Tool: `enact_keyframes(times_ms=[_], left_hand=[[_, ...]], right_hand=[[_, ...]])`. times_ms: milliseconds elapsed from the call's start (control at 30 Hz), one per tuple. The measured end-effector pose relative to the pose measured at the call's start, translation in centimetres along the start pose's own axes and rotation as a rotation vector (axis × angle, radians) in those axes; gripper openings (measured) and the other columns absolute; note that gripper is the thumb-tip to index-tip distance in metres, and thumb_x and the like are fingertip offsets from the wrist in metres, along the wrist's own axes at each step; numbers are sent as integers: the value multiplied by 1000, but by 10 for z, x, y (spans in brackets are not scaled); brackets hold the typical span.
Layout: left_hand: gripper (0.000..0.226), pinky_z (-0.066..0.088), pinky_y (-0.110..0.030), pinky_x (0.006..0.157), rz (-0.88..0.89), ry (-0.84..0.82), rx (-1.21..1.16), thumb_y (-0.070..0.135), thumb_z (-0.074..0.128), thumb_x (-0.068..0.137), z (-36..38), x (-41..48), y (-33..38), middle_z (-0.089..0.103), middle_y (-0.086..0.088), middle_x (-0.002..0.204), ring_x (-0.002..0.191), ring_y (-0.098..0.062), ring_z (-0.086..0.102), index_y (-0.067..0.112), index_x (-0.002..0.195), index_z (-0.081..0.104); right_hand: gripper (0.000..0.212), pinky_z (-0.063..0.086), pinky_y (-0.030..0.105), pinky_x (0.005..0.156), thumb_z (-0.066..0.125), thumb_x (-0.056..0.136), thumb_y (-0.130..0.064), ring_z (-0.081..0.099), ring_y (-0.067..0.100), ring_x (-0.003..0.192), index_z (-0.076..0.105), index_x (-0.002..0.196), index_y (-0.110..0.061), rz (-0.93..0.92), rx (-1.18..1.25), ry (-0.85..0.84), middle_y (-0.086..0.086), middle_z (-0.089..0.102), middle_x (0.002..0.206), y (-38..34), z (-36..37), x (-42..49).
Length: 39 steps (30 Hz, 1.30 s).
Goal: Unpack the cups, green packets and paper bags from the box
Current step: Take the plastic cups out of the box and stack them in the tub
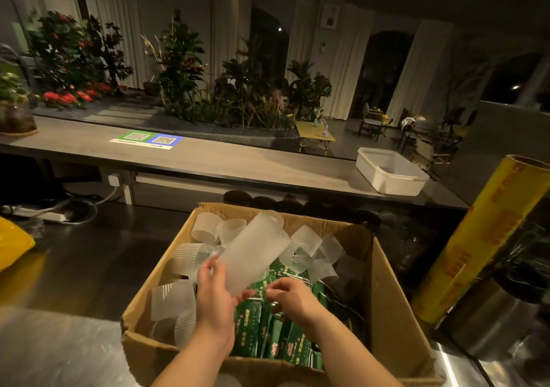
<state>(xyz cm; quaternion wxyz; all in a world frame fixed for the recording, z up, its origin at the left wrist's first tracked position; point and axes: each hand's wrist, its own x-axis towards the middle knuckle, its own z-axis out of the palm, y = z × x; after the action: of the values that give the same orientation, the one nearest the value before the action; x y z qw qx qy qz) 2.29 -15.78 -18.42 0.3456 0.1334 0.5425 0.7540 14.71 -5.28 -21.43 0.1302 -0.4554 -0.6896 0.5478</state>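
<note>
The left hand grips the lower end of a frosted cup held above the box and tilted toward one o'clock. The right hand hovers at its three o'clock, fingers curled near the cup's base; whether it pinches anything I cannot tell. More cups crowd the box from seven round to two o'clock and green packets fill its near middle, so the unpacking looks barely begun; no paper bags show.
</note>
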Motion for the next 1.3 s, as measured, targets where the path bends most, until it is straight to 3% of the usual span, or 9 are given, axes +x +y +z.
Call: enact_keyframes(times_ms=[267,433,500,600,800,900,967,1133,1300], left_hand=[[29,49,-38,73,51,-63,-85,40,31,111,-44,22,31,53,-11,127,102,-32,57,32,128,53],[33,50,-40,75,-72,-123,-201,42,33,109,-60,24,34,55,-13,133,108,-35,57,35,129,58],[38,51,-40,79,-80,-176,-207,51,37,103,-64,23,38,58,-13,132,111,-36,58,33,128,59],[53,53,-41,78,-78,-215,-174,62,39,92,-68,23,39,61,-13,130,113,-36,61,32,132,58],[45,58,-39,72,-7,-206,-13,61,48,91,-72,25,26,55,-12,131,112,-40,62,34,126,57],[41,61,-45,76,19,-129,59,62,54,88,-73,29,21,53,-8,129,110,-37,62,40,123,56],[33,63,-50,80,51,-76,139,65,56,86,-74,30,20,53,-3,127,108,-34,64,49,115,55],[38,64,-43,77,114,-92,320,62,54,90,-71,26,17,51,2,126,106,-28,64,45,123,48],[27,61,-40,85,153,-145,448,43,52,103,-70,24,13,47,9,124,109,-18,57,42,130,46]], right_hand=[[42,45,22,54,70,90,-55,55,10,61,69,96,-14,74,-381,-230,1,68,86,-47,74,3],[22,41,17,44,68,96,-35,52,6,54,62,86,-16,140,-419,-248,-1,65,81,-56,101,7],[22,40,19,51,62,100,-30,53,7,59,60,83,-17,211,-367,-267,-4,67,87,-57,103,5],[13,45,24,63,57,99,-22,60,15,76,61,91,-12,172,-124,-204,3,66,95,-52,89,7],[17,48,45,89,62,95,-13,60,30,115,63,106,0,-3,518,38,19,67,119,-39,29,-3],[32,48,59,105,61,91,-17,67,40,109,61,120,-1,-18,1119,-11,22,71,116,-28,0,-10],[42,50,58,104,62,88,-21,69,37,106,60,125,-2,-71,1264,-11,21,73,114,-26,-8,-13],[24,49,40,85,73,84,-24,58,31,103,60,99,-10,-252,814,220,13,65,109,-52,1,-21],[27,49,30,84,64,98,-20,59,19,114,59,124,-24,-395,394,253,0,61,127,-76,6,-23]])
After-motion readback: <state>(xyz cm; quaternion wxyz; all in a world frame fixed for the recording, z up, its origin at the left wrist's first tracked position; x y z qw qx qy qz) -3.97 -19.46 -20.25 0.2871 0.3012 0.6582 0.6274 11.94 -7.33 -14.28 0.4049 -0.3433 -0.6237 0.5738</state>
